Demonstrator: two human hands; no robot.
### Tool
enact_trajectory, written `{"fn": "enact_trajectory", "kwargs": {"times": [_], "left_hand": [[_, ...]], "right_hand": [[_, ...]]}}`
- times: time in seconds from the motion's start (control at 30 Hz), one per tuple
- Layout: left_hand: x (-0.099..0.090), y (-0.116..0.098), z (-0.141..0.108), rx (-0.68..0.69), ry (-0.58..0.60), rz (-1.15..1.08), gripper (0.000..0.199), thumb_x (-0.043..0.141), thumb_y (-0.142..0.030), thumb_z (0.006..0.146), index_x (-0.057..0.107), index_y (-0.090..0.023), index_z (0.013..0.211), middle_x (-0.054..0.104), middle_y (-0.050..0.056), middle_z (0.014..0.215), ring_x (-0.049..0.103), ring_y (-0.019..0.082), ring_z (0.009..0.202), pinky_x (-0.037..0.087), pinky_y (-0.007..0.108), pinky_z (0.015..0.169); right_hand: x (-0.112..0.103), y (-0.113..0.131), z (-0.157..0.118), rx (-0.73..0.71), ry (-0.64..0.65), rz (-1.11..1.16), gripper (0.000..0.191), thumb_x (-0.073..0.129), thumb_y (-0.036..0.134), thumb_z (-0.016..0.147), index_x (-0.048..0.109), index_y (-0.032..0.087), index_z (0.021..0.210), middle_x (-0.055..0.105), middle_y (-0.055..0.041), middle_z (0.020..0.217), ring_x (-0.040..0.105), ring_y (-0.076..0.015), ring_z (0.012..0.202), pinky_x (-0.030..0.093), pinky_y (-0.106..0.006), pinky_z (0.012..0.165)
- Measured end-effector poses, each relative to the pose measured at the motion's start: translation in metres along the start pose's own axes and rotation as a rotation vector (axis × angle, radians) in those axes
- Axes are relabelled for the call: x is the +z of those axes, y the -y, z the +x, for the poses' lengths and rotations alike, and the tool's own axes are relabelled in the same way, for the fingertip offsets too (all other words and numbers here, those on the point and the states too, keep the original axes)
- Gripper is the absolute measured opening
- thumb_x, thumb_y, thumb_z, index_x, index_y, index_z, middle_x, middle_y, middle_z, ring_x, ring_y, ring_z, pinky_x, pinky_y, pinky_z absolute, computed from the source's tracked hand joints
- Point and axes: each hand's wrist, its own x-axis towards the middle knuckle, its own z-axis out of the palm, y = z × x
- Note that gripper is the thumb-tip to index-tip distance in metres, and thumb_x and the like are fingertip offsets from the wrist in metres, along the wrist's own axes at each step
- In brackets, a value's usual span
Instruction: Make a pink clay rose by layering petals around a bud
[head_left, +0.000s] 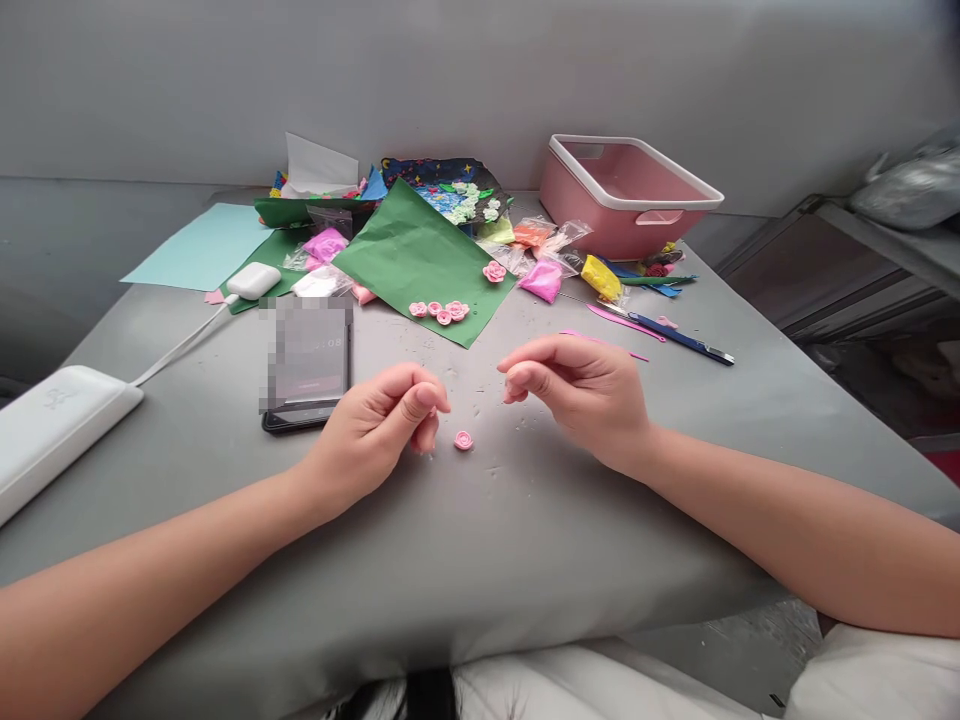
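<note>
Head view: left hand and right hand flank the lone pink flower, fingers curled narrow, any hold unclear; a careless inward sweep could squash it.

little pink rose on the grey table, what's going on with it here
A person has both bare hands over the table, left hand and right hand curled on either side of the small pink rose. Neither hand touches it; whether the curled fingers hold anything small can't be told. Beyond them, more pink roses lie on a green sheet. A phone lies by the left hand, and a blue-handled tool lies beyond the right.
</note>
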Motion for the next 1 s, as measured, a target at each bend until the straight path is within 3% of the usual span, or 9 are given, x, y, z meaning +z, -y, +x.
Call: {"fn": "enact_trajectory", "kwargs": {"times": [0.1, 0.2, 0.33, 0.43, 0.57, 0.63, 0.7, 0.8, 1.0], "left_hand": [[0.002, -0.002, 0.001, -0.029, -0.026, -0.027, 0.031, 0.070, -0.048, 0.087, 0.060, -0.021, 0.098, 0.066, -0.002, 0.068, 0.066, 0.015, 0.063, 0.055, 0.029, 0.067], [0.003, -0.005, 0.001, -0.010, -0.046, -0.017, 0.037, 0.070, -0.047, 0.086, 0.063, -0.020, 0.109, 0.071, 0.001, 0.078, 0.070, 0.017, 0.073, 0.057, 0.033, 0.075], [0.002, -0.005, -0.002, 0.007, -0.046, -0.051, 0.038, 0.049, -0.055, 0.097, 0.057, -0.020, 0.085, 0.064, -0.001, 0.066, 0.063, 0.015, 0.062, 0.053, 0.031, 0.066], [0.001, -0.004, -0.004, 0.063, -0.066, 0.021, 0.042, 0.034, -0.058, 0.101, 0.042, -0.023, 0.078, 0.058, -0.002, 0.065, 0.057, 0.014, 0.061, 0.049, 0.032, 0.065], [0.002, -0.002, -0.006, 0.166, 0.054, 0.341, 0.034, 0.058, -0.048, 0.092, 0.033, -0.025, 0.090, 0.062, 0.005, 0.095, 0.062, 0.020, 0.088, 0.050, 0.039, 0.080], [0.002, 0.001, -0.007, 0.189, 0.140, 0.476, 0.042, 0.067, -0.035, 0.085, 0.028, -0.027, 0.097, 0.061, 0.009, 0.112, 0.062, 0.022, 0.103, 0.050, 0.043, 0.090], [0.002, 0.005, -0.007, 0.206, 0.213, 0.534, 0.044, 0.065, -0.027, 0.085, 0.024, -0.028, 0.101, 0.059, 0.012, 0.121, 0.061, 0.022, 0.111, 0.050, 0.045, 0.096], [0.002, 0.010, -0.005, 0.201, 0.240, 0.490, 0.038, 0.059, -0.023, 0.090, 0.023, -0.028, 0.100, 0.063, 0.010, 0.119, 0.064, 0.021, 0.110, 0.051, 0.046, 0.098], [0.003, 0.012, -0.003, 0.205, 0.210, 0.485, 0.036, 0.059, -0.021, 0.090, 0.024, -0.029, 0.097, 0.070, 0.001, 0.099, 0.067, 0.019, 0.087, 0.053, 0.041, 0.086]], "right_hand": [[0.002, 0.000, -0.001, 0.023, -0.004, 0.040, 0.016, 0.082, 0.030, 0.078, 0.075, 0.019, 0.087, 0.077, -0.0028, 0.081, 0.075, -0.0155, 0.077, 0.066, -0.029, 0.072], [0.002, 0.000, -0.001, 0.039, 0.030, 0.105, 0.017, 0.072, 0.034, 0.088, 0.075, 0.019, 0.097, 0.079, -0.0034, 0.084, 0.077, -0.0157, 0.081, 0.067, -0.030, 0.076], [0.002, 0.000, 0.000, 0.131, 0.057, 0.144, 0.017, 0.077, 0.032, 0.084, 0.073, 0.016, 0.080, 0.074, -0.0002, 0.066, 0.072, -0.0117, 0.060, 0.063, -0.022, 0.056], [0.003, 0.001, 0.000, 0.129, 0.067, 0.161, 0.016, 0.083, 0.026, 0.076, 0.072, 0.016, 0.082, 0.074, -0.0001, 0.071, 0.073, -0.0113, 0.064, 0.064, -0.022, 0.062], [0.003, 0.003, -0.004, 0.039, 0.174, 0.128, 0.013, 0.078, 0.026, 0.081, 0.076, 0.017, 0.090, 0.076, -0.0041, 0.082, 0.075, -0.0138, 0.073, 0.065, -0.025, 0.068], [0.001, 0.005, -0.005, -0.028, 0.200, 0.086, 0.010, 0.076, 0.026, 0.083, 0.078, 0.017, 0.087, 0.075, -0.0041, 0.078, 0.073, -0.0126, 0.067, 0.063, -0.024, 0.062], [-0.001, 0.005, -0.005, -0.078, 0.201, 0.053, 0.013, 0.074, 0.027, 0.086, 0.077, 0.016, 0.079, 0.072, -0.0028, 0.068, 0.068, -0.0106, 0.058, 0.058, -0.022, 0.056], [-0.002, 0.005, -0.004, -0.127, 0.165, 0.020, 0.025, 0.071, 0.031, 0.089, 0.075, 0.016, 0.069, 0.069, -0.0023, 0.061, 0.064, -0.0100, 0.056, 0.054, -0.022, 0.053], [-0.002, 0.003, -0.001, -0.160, 0.104, 0.069, 0.007, 0.079, 0.025, 0.081, 0.078, 0.020, 0.086, 0.072, -0.0051, 0.086, 0.067, -0.0126, 0.074, 0.057, -0.023, 0.058]]}}
